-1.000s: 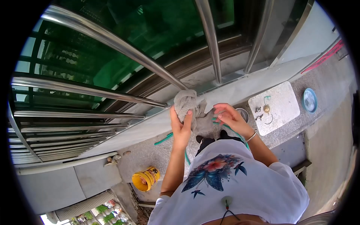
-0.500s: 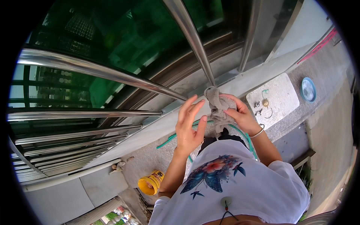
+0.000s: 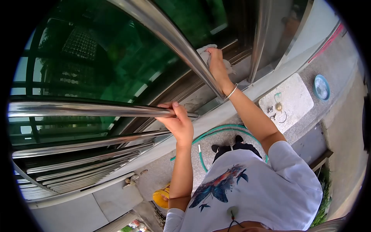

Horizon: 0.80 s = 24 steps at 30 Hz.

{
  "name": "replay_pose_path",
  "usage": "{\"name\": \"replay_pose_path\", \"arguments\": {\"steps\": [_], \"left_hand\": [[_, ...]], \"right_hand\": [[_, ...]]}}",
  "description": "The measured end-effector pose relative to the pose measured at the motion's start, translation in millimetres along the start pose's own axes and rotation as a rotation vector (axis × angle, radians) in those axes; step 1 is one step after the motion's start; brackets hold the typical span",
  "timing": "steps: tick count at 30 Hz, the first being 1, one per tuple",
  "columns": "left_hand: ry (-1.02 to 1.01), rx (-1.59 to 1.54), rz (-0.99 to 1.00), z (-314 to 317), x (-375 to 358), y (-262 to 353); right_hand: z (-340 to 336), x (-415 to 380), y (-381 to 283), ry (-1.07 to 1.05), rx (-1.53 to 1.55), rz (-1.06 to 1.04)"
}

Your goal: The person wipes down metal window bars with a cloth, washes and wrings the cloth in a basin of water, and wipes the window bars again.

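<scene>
My left hand (image 3: pixel 177 123) is wrapped round a shiny steel bar (image 3: pixel 85 109) of the window guard, near the bar's end at the sill. My right hand (image 3: pixel 217 65) reaches between two other bars, its wrist beside the nearer steel bar (image 3: pixel 181 44). In it is a grey cloth (image 3: pixel 203 52), held at the lower part of the green window glass (image 3: pixel 127 58) by the dark frame (image 3: pixel 189 86). Part of the cloth hangs out past the far side of that hand, and my fingertips are partly hidden.
Below the sill, a green hose (image 3: pixel 201 156) loops round my feet on the concrete. A yellow bucket (image 3: pixel 160 198) stands to the left. On the right are a pale slab (image 3: pixel 295 96) with a tap-like fitting and a blue basin (image 3: pixel 321 88). More bars (image 3: pixel 96 143) run at left.
My right hand has carried the cloth from in front of my body up through the bars to the window. My left hand, open before, has closed round a bar.
</scene>
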<state>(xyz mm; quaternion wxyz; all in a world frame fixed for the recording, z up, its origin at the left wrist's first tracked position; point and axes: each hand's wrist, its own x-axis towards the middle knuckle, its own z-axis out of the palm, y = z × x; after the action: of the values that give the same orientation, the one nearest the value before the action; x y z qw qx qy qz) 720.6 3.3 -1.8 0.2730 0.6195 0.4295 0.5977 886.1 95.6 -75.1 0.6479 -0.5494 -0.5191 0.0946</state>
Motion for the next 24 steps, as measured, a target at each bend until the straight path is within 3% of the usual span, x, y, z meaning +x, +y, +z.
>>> {"name": "replay_pose_path", "arguments": {"steps": [2, 4, 6, 10, 13, 18, 22, 24], "left_hand": [[-0.029, 0.01, -0.011, -4.3, 0.3, 0.9], [-0.066, 0.031, -0.026, -6.3, -0.6, 1.5], [-0.069, 0.035, 0.012, -4.9, 1.3, 5.0], [-0.068, 0.087, -0.003, -5.5, 0.0, 8.0], [-0.081, 0.093, -0.026, -7.6, 0.0, 7.2], [-0.102, 0.073, -0.022, -11.5, 0.9, -0.3], [-0.083, 0.07, -0.021, -5.7, 0.5, 9.4], [-0.111, 0.062, 0.003, -7.7, 1.8, 2.5]], "right_hand": [[2.6, -8.2, 5.8, -0.38, 0.339, 0.154], [-9.3, -9.1, 7.8, -0.633, 0.182, -0.055], [-21.7, -0.3, 3.4, -0.609, 0.131, -0.048], [-40.5, 4.2, 27.5, 0.229, -0.355, 0.118], [-44.1, 19.4, 15.8, 0.313, -0.598, 0.3], [-28.7, 16.4, 14.6, 0.421, -0.59, 0.184], [-26.7, -9.7, -6.5, -0.133, -0.313, -0.147], [-21.1, -12.7, -4.1, -0.535, 0.209, 0.195]]}}
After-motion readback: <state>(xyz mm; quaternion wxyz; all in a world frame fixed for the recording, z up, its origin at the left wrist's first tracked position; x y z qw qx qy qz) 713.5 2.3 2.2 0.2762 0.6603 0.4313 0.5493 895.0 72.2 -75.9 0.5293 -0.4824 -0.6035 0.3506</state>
